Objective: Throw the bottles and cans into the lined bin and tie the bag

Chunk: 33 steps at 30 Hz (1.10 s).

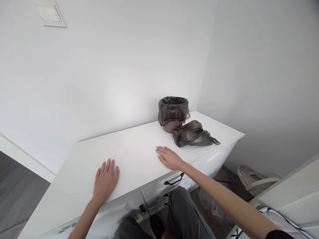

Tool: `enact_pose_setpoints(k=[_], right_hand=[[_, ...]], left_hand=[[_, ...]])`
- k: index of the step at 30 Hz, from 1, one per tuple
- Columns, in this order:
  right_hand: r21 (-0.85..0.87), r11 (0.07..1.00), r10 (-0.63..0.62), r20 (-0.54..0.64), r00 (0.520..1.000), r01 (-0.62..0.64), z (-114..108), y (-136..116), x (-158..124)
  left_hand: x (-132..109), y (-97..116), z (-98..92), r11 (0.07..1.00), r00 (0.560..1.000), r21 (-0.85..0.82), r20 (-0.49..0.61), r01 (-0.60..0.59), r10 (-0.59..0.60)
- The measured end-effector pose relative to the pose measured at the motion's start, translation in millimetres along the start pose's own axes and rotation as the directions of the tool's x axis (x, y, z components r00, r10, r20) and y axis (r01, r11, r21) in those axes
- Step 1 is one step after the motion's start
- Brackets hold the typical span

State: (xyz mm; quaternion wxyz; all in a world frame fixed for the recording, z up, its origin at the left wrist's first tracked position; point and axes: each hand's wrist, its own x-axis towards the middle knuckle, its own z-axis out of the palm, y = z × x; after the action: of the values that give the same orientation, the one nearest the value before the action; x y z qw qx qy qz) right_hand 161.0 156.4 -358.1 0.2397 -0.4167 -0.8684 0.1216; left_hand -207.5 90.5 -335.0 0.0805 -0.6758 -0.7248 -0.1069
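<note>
My left hand (105, 179) lies palm down on the white cabinet top (134, 149), left of the middle, fingers spread and nothing in it. Further right, my right hand (170, 158) rests flat near the front edge, its fingers stretched out and also holding nothing. Just beyond it lies a knotted dark plastic bag (190, 135) with something inside that I cannot make out. A small brown bin (171, 126) stands upright behind that bag, touching or very close to it. Its dark liner (173, 113) is folded out over the rim.
White walls stand behind and to the right, with a switch (51, 14) at the upper left. Drawers with black handles (174, 179) are below the top, near my knees. A white appliance (254, 181) and a clear plastic bag (214, 209) are low on the right.
</note>
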Motion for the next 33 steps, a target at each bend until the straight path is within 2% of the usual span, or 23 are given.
enact_pose_setpoints(k=[8,16,33], right_hand=[[0.001,1.0,-0.006,0.0,1.0,0.006,1.8,5.5,1.9],[0.003,1.0,0.003,0.004,1.0,-0.003,-5.1,0.3,3.0],[0.025,1.0,0.004,-0.039,0.999,-0.003,-2.3,1.8,3.4]], left_hand=[[3.0,-0.1,3.8,1.0,1.0,-0.006,-0.002,0.015,-0.015],[4.0,3.2,-1.3,1.0,1.0,0.0,-0.012,0.021,-0.021],[3.0,11.8,-15.3,0.998,0.995,0.01,0.081,0.06,-0.06]])
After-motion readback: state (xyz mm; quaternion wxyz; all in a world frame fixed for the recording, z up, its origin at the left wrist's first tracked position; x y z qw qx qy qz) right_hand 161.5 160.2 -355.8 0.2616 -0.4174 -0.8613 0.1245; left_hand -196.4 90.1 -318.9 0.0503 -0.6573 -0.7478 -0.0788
